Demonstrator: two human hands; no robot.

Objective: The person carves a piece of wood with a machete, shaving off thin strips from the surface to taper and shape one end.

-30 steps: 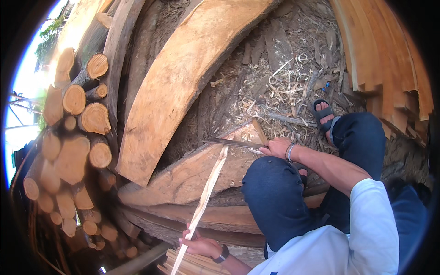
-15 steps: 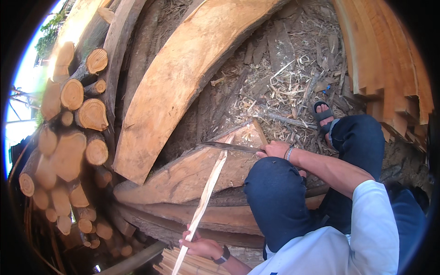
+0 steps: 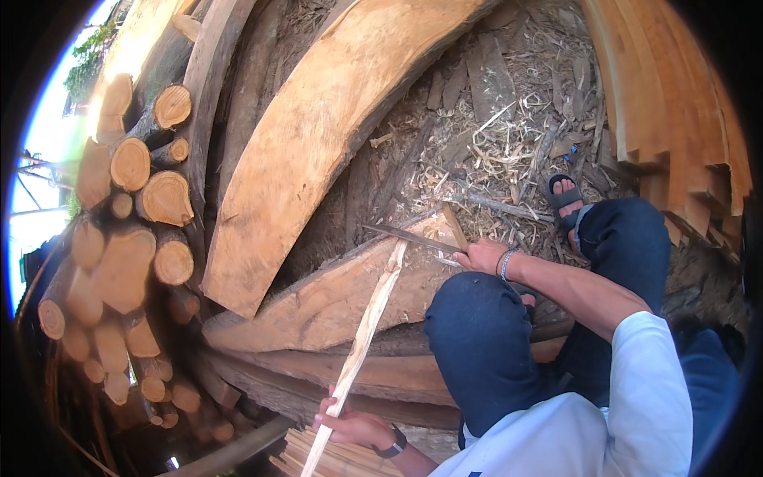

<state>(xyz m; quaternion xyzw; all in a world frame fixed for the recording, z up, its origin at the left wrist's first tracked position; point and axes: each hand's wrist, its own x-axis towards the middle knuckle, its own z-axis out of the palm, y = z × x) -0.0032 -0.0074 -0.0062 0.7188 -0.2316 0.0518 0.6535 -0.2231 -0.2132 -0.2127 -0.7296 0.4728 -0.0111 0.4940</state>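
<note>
My left hand (image 3: 358, 429), wearing a dark wristband, is closed round the lower part of a long, pale wooden strip (image 3: 366, 326). The strip slants up and away, its far end close to a thick wood slab (image 3: 318, 306) with a bark edge. In my right hand (image 3: 482, 258) is a long-bladed knife (image 3: 413, 238), its handle hidden by my fingers. The dark blade points left across the strip's far end; whether they touch, I cannot tell. Small shavings lie on the slab around there.
Stacked cut logs (image 3: 164, 199) fill the left side. A large curved slab (image 3: 318, 135) lies beyond, and stacked planks (image 3: 660, 87) stand at the right. Wood shavings (image 3: 509, 143) litter the ground near my sandalled foot (image 3: 565, 196). Thin sticks (image 3: 334, 457) lie under my left hand.
The knife has moved away from me along the strip to its far end, and its tip now angles further up. My left hand keeps its hold on the strip.
</note>
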